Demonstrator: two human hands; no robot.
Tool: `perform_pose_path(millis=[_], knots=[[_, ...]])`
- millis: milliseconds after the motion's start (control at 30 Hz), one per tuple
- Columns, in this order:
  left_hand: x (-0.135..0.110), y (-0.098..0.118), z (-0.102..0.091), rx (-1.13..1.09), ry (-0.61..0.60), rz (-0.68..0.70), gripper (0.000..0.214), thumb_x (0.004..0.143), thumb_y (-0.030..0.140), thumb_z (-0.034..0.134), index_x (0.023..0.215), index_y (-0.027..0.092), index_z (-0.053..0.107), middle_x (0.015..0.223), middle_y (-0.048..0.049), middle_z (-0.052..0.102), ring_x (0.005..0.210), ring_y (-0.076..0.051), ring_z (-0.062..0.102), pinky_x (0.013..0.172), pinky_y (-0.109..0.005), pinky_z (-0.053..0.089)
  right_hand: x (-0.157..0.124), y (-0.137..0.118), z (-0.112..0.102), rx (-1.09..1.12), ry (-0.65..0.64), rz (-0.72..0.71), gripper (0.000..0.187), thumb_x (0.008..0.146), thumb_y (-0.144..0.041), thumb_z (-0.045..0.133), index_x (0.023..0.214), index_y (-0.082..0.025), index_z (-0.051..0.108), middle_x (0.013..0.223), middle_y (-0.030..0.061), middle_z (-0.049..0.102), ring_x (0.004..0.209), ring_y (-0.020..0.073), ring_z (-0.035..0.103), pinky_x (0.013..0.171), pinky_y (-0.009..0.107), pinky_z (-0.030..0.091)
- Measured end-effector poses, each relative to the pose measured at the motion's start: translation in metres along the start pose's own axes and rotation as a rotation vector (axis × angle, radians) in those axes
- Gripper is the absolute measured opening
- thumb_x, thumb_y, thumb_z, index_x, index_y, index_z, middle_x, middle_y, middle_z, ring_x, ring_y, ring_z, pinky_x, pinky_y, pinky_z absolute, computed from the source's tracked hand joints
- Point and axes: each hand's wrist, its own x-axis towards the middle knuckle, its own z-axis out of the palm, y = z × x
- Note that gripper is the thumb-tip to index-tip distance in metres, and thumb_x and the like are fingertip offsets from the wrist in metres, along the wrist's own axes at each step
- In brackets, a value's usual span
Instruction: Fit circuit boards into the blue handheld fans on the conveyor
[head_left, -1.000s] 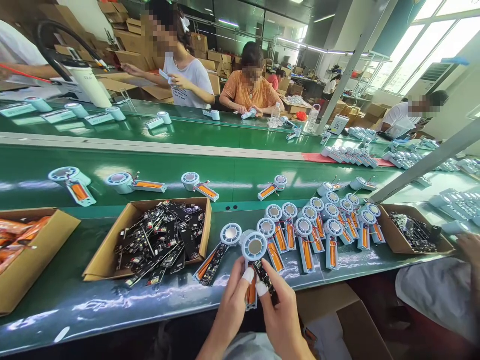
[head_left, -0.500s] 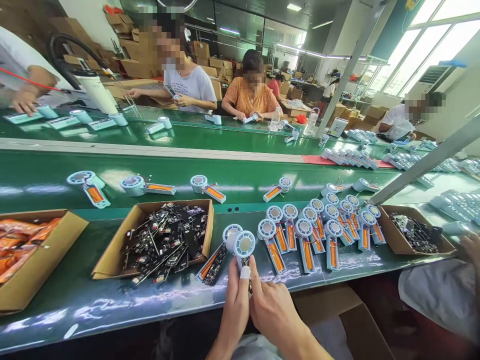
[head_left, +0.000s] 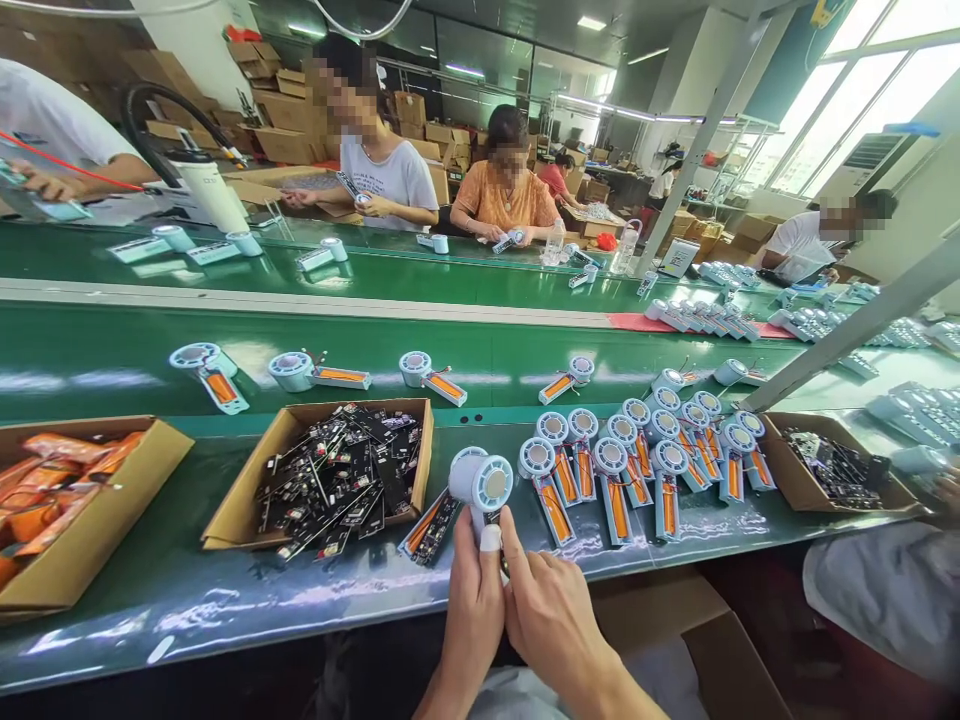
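Both my hands close around the handle of one pale blue handheld fan unit (head_left: 484, 486), held upright just above the near edge of the green bench (head_left: 225, 590). My left hand (head_left: 472, 600) grips it from the left, with a white cot on the thumb tip. My right hand (head_left: 551, 615) presses against it from the right. A dark circuit board shows in the handle between my fingers. A second unit (head_left: 435, 520) with board and orange battery lies flat just left of it. Several more open fan units (head_left: 630, 460) lie in rows to the right.
A cardboard box of black circuit boards (head_left: 334, 480) sits left of my hands, and a box of orange batteries (head_left: 60, 490) further left. Another box of boards (head_left: 832, 465) stands at the right. Fan units (head_left: 427, 372) ride the green conveyor. People work across the line.
The fan unit has turned from lying tilted in my hands to standing upright, and my hands have closed together around its handle. The view has shifted slightly left.
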Motion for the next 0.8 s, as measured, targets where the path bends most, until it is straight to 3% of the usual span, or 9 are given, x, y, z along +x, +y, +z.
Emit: perform_pose_path(millis=[200,333,433,567,700,767,800], knots=[[-0.001,0.013,0.002,0.000,-0.015,-0.032,0.058,0.093,0.054,0.055,0.142,0.023,0.048,0.154,-0.0109,0.050,0.149,-0.029,0.035,0.119,-0.037,0.036,0.006,0.005,-0.018,0.142,-0.146,0.028,0.080,0.089,-0.014,0.040,0.162,-0.009,0.007,0.089,0.0112,0.076,0.069,0.0239,0.069,0.063,0.029,0.049],[-0.001,0.014,0.003,0.016,-0.071,-0.073,0.059,0.095,0.055,0.049,0.143,0.020,0.045,0.159,-0.0125,0.044,0.150,-0.028,0.033,0.122,-0.038,0.029,0.004,0.007,-0.030,0.132,-0.221,-0.062,0.081,0.088,-0.016,0.041,0.160,-0.003,0.009,0.092,0.0159,0.075,0.073,0.0275,0.069,0.066,0.034,0.054],[0.001,0.006,0.004,0.054,-0.147,-0.146,0.056,0.097,0.054,0.044,0.143,0.020,0.047,0.156,-0.0118,0.049,0.149,-0.026,0.036,0.121,-0.040,0.032,0.001,0.005,-0.023,0.056,-0.168,-0.048,0.082,0.087,-0.016,0.043,0.160,-0.003,0.007,0.110,0.0225,0.072,0.086,0.0325,0.070,0.072,0.041,0.058],[0.006,0.000,0.002,0.168,-0.127,-0.201,0.048,0.098,0.045,0.045,0.138,0.020,0.054,0.151,-0.0121,0.055,0.145,-0.027,0.044,0.118,-0.045,0.038,-0.002,-0.001,0.007,0.142,0.007,0.028,0.085,0.089,-0.012,0.038,0.160,-0.007,-0.008,0.137,0.0269,0.058,0.115,0.0339,0.065,0.083,0.042,0.060],[0.010,0.011,-0.012,0.290,-0.255,-0.032,0.042,0.099,0.042,0.043,0.128,0.020,0.064,0.136,-0.0105,0.068,0.131,-0.027,0.060,0.108,-0.042,0.050,-0.008,-0.002,0.022,0.294,0.127,0.112,0.081,0.096,-0.014,0.032,0.159,-0.014,-0.019,0.123,0.0200,0.066,0.105,0.0299,0.069,0.081,0.041,0.061],[0.012,0.018,-0.024,0.424,-0.268,0.173,0.043,0.101,0.044,0.038,0.116,0.020,0.070,0.119,-0.0114,0.076,0.116,-0.028,0.069,0.095,-0.041,0.058,-0.012,0.000,0.022,0.310,0.150,0.149,0.080,0.098,-0.015,0.031,0.159,-0.017,-0.020,0.118,0.0173,0.067,0.098,0.0288,0.070,0.078,0.041,0.061],[0.013,0.020,-0.030,0.526,-0.215,0.300,0.045,0.101,0.045,0.036,0.110,0.019,0.072,0.112,-0.0128,0.077,0.109,-0.029,0.071,0.091,-0.042,0.059,-0.013,0.002,0.020,0.299,0.143,0.162,0.080,0.097,-0.014,0.031,0.159,-0.019,-0.019,0.116,0.0168,0.068,0.095,0.0287,0.071,0.077,0.040,0.061]])
